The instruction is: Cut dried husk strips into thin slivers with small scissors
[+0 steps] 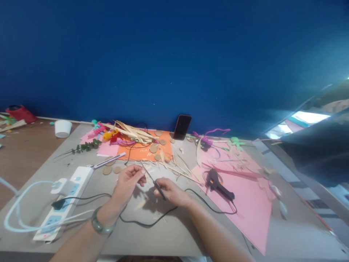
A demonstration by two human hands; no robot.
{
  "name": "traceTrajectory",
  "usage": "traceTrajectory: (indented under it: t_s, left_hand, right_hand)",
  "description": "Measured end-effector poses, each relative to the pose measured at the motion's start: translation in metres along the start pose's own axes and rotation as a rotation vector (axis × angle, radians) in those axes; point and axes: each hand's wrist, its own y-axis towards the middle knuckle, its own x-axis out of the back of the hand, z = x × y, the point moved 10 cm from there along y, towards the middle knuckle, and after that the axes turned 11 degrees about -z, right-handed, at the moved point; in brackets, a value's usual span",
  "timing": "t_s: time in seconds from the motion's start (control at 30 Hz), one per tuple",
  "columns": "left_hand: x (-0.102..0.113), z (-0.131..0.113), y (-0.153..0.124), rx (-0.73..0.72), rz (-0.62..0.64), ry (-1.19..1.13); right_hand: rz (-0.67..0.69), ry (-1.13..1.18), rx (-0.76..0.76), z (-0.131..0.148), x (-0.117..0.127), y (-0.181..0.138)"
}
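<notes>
My left hand (128, 181) is closed in a pinch on a thin pale straw strip (148, 170) above the grey table (174, 233). My right hand (171, 191) is closed around a small dark-handled tool, likely scissors (158, 186), whose tip meets the strip. A green bangle (101, 225) sits on my left wrist. A black cable (152, 222) loops on the table under both hands. Bits of cut straw lie below them.
A black glue gun (218, 183) lies on pink paper (251, 207) to the right. A white power strip (68, 198) sits at left. Orange paper (144, 149) holds straw, wooden discs and pipe cleaners. A phone (182, 126) leans on the blue wall; a white cup (63, 128) stands far left.
</notes>
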Motion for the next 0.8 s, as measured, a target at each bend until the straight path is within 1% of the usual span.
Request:
traceTrajectory:
  t_s: [0.17,0.3,0.37,0.5,0.57,0.63,0.7,0.8]
  left_hand:
    - [0.0,-0.001,0.0,-0.012,0.003,0.006]
    - [0.0,-0.001,0.0,-0.005,0.003,0.017]
    - [0.0,0.001,0.0,0.0,0.01,0.037]
    - [-0.006,0.004,-0.002,-0.025,0.058,0.144]
    - [-0.009,0.006,-0.004,-0.031,0.084,0.197]
    - [-0.011,0.01,-0.006,-0.023,0.106,0.226]
    - [-0.014,0.011,-0.007,-0.014,0.121,0.231]
    - [-0.018,0.009,-0.009,-0.029,0.154,0.215]
  right_hand:
    - [0.003,0.012,-0.025,-0.005,0.002,0.001]
    - [-0.037,0.038,-0.044,-0.005,0.005,0.003]
    - [-0.085,0.086,-0.072,-0.005,0.007,0.003]
    - [-0.256,0.238,-0.104,-0.005,0.019,0.003]
    - [-0.317,0.317,-0.106,-0.006,0.024,0.003]
    - [-0.333,0.395,-0.129,-0.01,0.024,0.003]
    - [-0.32,0.465,-0.15,-0.013,0.022,0.002]
    - [-0.309,0.53,-0.163,-0.016,0.019,0.002]
